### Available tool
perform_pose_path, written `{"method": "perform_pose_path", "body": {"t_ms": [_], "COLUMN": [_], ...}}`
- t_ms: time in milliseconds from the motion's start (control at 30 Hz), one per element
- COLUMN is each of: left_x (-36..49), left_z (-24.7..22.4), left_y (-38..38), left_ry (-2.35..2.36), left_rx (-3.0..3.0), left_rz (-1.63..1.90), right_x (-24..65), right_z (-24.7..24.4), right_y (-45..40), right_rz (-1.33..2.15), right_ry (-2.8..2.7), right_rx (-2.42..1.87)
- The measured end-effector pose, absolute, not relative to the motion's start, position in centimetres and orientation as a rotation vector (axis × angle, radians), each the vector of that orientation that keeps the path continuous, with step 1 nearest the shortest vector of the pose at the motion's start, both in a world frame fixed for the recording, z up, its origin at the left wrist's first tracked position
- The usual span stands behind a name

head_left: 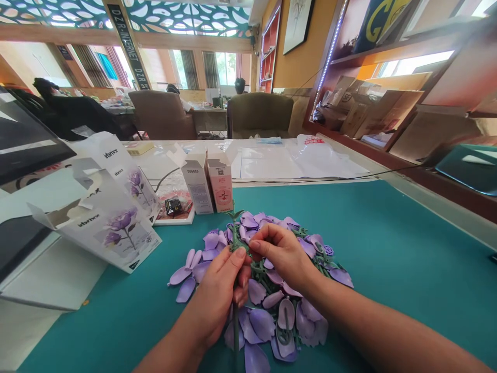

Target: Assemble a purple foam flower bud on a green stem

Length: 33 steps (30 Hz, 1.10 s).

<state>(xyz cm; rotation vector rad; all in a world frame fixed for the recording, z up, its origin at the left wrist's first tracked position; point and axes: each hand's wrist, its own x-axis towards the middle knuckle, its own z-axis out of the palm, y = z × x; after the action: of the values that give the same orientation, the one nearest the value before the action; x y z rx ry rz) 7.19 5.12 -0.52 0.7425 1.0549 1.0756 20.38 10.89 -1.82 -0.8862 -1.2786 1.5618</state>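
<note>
A green artificial flower stem (pixel 235 331) stands nearly upright in my left hand (pixel 223 282), whose fingers and thumb wrap round it. Small green leaves spread at the stem's top. My right hand (pixel 283 254) is beside the upper stem, thumb and forefinger pinched together; whatever lies between those fingertips is too small to make out. Under and around both hands is a heap of purple plastic petals (pixel 262 324) mixed with green stem and leaf parts (pixel 264 277). My hands and forearms hide part of the heap.
White flower-printed boxes (pixel 116 233) stand open at left, beside a monitor (pixel 27 134). Behind the heap are two small upright cartons (pixel 219 181) and a white tray (pixel 174 221) with a black part. The green mat (pixel 407 259) extends right. Chairs (pixel 260 115) and people are farther back.
</note>
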Motion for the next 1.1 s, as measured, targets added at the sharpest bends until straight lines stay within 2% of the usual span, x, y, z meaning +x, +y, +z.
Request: {"method": "perform_pose_path", "body": {"t_ms": [700, 1100], "left_x": [6.4, 4.8], "left_z": [-0.4, -0.2], "left_y": [5.7, 7.0], "left_ry": [1.009, 0.971], "left_rx": [0.673, 0.602], "left_rz": [1.034, 1.014], "right_x": [21.6, 25.7], "right_z": [-1.2, 0.5], "right_y": [11.9, 15.4], "right_rz": [1.711, 1.361], "right_ry": [-1.371, -1.497], "right_rx": [-0.855, -1.028]}}
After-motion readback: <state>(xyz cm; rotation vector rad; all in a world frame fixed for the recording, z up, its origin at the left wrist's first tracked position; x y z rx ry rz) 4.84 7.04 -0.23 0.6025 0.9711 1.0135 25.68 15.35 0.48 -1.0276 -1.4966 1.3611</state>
